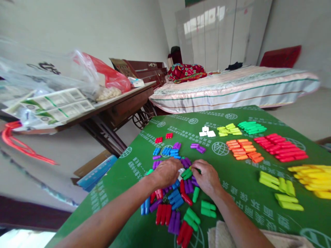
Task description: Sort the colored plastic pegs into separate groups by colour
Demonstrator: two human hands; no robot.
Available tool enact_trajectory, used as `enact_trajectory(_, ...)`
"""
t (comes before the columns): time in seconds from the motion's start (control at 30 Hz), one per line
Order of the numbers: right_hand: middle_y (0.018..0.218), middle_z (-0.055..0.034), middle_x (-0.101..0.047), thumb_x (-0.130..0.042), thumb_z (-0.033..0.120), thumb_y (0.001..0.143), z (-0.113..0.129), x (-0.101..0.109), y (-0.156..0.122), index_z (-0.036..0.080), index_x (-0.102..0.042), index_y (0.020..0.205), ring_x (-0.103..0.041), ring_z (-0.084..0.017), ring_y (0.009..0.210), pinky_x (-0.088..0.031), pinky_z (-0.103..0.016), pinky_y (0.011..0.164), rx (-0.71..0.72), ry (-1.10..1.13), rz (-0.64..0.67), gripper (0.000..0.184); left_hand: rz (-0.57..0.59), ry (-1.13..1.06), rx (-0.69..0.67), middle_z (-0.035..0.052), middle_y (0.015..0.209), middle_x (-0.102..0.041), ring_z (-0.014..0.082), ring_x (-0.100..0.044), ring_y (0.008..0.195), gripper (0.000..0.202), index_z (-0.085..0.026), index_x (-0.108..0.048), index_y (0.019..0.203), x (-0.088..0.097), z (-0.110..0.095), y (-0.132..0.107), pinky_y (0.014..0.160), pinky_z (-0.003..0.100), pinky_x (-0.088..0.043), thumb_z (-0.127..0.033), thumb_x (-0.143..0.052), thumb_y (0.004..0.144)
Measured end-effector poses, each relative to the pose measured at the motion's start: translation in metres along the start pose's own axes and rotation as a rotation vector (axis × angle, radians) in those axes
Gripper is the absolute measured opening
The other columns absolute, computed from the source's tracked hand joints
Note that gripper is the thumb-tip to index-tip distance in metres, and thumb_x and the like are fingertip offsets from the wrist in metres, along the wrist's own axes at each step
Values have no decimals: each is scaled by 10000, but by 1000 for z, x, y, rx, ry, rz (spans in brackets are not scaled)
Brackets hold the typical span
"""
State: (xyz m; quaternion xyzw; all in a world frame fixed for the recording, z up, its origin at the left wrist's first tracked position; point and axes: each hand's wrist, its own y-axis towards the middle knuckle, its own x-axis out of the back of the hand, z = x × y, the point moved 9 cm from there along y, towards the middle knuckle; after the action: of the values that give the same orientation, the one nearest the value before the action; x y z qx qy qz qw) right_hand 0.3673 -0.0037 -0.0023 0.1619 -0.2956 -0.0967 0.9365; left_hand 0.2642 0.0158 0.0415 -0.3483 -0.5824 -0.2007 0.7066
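Short coloured plastic tubes, rounded at one end, lie in a mixed pile on the green table (113,193). Over the upper part of this pile is my left hand (168,172), fingers closed and tips beside a white tube (180,178). What those fingers hold is hidden. My right hand (206,176) pinches at the pile's right side, its fingertips against a pair of green tubes (186,173) with a speck of yellow there. I cannot make out what it grips. Around both hands lie blue tubes (175,199), purple tubes (174,222) and red tubes (163,214).
Sorted groups sit to the right: orange tubes (241,149), pinkish-red tubes (280,147), yellow tubes (314,179) and lime tubes (289,201). White tubes (207,132) lie farther back. A beige cloth (219,236) is at the near edge. A sewing-machine table (124,103) stands left, a bed (232,86) behind.
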Motion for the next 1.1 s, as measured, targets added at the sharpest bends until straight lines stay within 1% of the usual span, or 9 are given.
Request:
enact_trajectory(0.2,915,-10,-684,-528,150,832,-1,-1,1,226,-681,775,-606,-152,898,-422,-260,845,-2,12,10,180,107,94,26,98,1051,-655,249,-620,997,232,-186,-623,1006,-4,0,12,828,342,-508,-203,-478,826)
enact_trajectory(0.43,908,-13,-683,-524,149,838,0,0,1,225,-685,775,-606,-150,899,-426,-264,844,-3,-3,8,189,118,95,26,80,938,-680,254,-643,899,253,-220,-646,958,-3,0,18,762,331,-495,-171,-554,727)
enact_trajectory(0.53,910,-17,-683,-524,148,842,1,0,1,224,-684,774,-603,-151,904,-426,-266,849,-4,0,7,189,99,-2,-15,33,828,-677,216,-637,787,193,-236,-653,853,7,2,18,676,278,-465,-174,-588,683)
enact_trajectory(0.63,908,-17,-683,-533,143,837,1,1,2,223,-682,770,-602,-149,902,-423,-265,855,-5,6,4,182,31,-206,-46,-32,700,-632,145,-591,676,110,-233,-636,743,20,12,25,597,217,-410,-169,-586,668)
enact_trajectory(0.73,903,-13,-683,-542,135,829,2,1,2,223,-684,767,-603,-146,893,-424,-262,851,-6,20,3,178,-120,-441,2,-56,665,-606,112,-553,632,143,-213,-637,810,33,28,43,574,201,-395,-186,-589,678)
enact_trajectory(0.8,902,-12,-684,-543,130,826,2,2,2,221,-685,764,-603,-145,890,-423,-262,848,-7,27,0,181,-217,-619,46,-57,665,-608,103,-544,613,181,-191,-619,854,37,36,62,566,202,-406,-185,-591,676)
enact_trajectory(0.87,902,-11,-684,-542,119,822,2,2,2,219,-686,764,-603,-144,888,-421,-263,846,-9,31,-5,185,-307,-745,74,-56,660,-603,95,-542,603,192,-176,-590,839,40,39,84,562,201,-418,-167,-614,648)
enact_trajectory(0.97,906,-11,-685,-541,113,822,2,2,2,219,-689,772,-603,-146,891,-420,-264,847,-11,37,-7,189,-418,-775,135,-57,672,-604,95,-564,622,270,-173,-568,883,43,38,117,576,200,-444,-146,-656,629)
enact_trajectory(1.1,915,-12,-685,-545,114,819,2,1,3,224,-686,767,-603,-150,906,-419,-265,858,-15,38,2,187,-440,-709,189,-48,704,-627,108,-582,669,299,-182,-568,933,40,31,158,619,221,-474,-143,-666,653)
